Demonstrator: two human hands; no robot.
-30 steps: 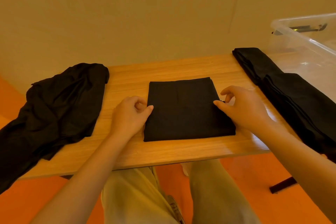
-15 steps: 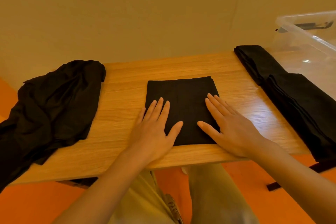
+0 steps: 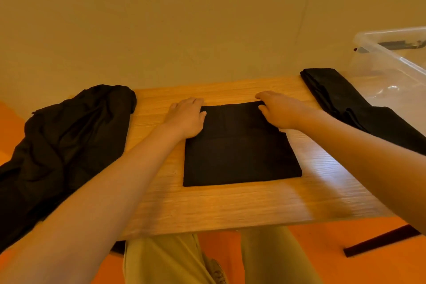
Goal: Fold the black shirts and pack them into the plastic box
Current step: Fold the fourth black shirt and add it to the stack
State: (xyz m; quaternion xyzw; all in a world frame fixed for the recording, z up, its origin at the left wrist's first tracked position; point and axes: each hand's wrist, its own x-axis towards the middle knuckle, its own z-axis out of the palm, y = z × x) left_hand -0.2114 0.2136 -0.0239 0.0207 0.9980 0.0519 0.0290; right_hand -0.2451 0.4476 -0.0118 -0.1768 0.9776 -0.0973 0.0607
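So the folded black fabric shirt (image 3: 239, 145) is lying flat in the middle of the light wooden bench (image 3: 230, 205), a neat rectangle running slightly longer near-to-far than left-to-right. Both hands are sitting at its far edge: the left hand (image 3: 185, 116) is resting on the far left corner, the right hand (image 3: 280, 108) on the far right corner. The fingers are curling down over that far edge, but I honestly can't tell whether they're actually pinching the cloth or just pressing on it, since the fingertips are hidden behind the knuckles.

What matters for the next bit: the clear plastic box (image 3: 391, 69) is sitting off to the far right, so the right hand is the nearer one, and the shirt would be travelling rightward past the stack of already folded black shirts (image 3: 359, 108) lying between it and the box. My guess is they're either doing one more fold toward the near side or scooping it up.

The rumpled pile of unfolded black shirts (image 3: 64, 143) is draping over the left end.
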